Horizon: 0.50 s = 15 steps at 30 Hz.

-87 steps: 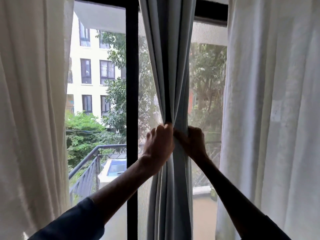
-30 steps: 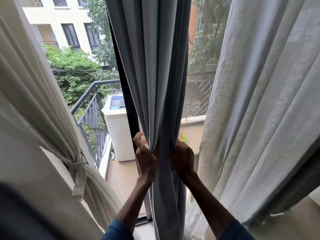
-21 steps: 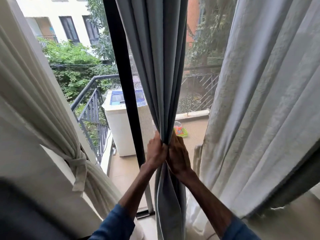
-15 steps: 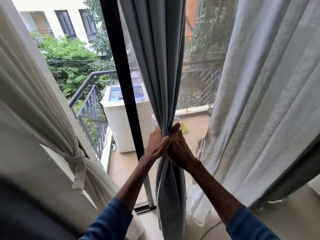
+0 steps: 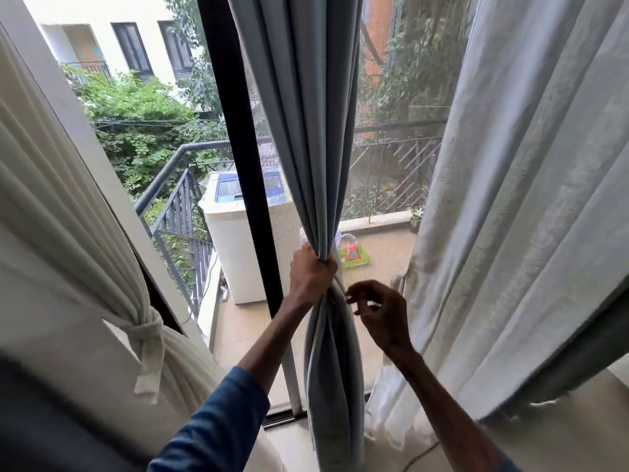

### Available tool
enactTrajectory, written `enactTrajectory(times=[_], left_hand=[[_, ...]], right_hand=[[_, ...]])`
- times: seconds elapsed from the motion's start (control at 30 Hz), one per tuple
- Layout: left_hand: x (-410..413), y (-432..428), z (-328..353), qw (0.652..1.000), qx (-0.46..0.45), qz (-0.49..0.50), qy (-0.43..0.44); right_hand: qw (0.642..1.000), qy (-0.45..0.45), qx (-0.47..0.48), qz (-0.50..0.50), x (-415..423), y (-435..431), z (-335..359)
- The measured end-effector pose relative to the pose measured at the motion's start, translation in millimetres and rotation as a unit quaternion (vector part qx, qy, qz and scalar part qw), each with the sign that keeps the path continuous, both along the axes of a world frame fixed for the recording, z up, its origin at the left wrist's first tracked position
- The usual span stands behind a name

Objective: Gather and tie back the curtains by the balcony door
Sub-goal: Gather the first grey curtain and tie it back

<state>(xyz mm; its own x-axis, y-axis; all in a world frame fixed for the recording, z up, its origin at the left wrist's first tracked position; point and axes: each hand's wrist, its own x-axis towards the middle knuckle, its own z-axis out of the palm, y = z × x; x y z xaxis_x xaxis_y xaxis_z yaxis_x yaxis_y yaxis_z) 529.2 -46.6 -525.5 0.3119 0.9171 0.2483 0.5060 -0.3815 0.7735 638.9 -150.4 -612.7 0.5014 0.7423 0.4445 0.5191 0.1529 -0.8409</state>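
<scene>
1. The left hand (image 5: 311, 272) grips the grey curtain (image 5: 306, 114). Its fingers and thumb are curled round the gathered folds and squeeze them into a narrow neck at the fist.
2. The right hand (image 5: 381, 311) holds nothing. Its fingers are loosely curled and spread, just beside the curtain on its right side and a little lower than the left hand. I cannot tell if the fingertips touch the cloth.
3. The grey curtain hangs in the middle of the view, in front of the balcony door. Its long axis is upright, from the top edge down to the floor. Above the fist the folds spread wider; below it they are bundled and slightly twisted.
4. Just to the left of the curtain stands the black door post (image 5: 235, 131), and the left forearm crosses in front of it.
5. At the far left a cream curtain (image 5: 68, 216) is gathered and bound with a knotted tie (image 5: 148, 335) of the same cloth.
6. At the right a white sheer curtain (image 5: 527, 165) hangs loose. Its edge is near the right hand, which is in the gap between this curtain and the grey one.
7. Outside, a white washing machine (image 5: 235, 253) stands beside the dark railing (image 5: 177, 212).
</scene>
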Motion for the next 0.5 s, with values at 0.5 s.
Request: enactTrajectory(times=[0.5], left_hand=[[9.5,-3.1,2.7,0.999,-0.023,0.033,0.002]], right_hand=[[0.996,0.047,-0.032,0.066,-8.1,15.6,-12.3]])
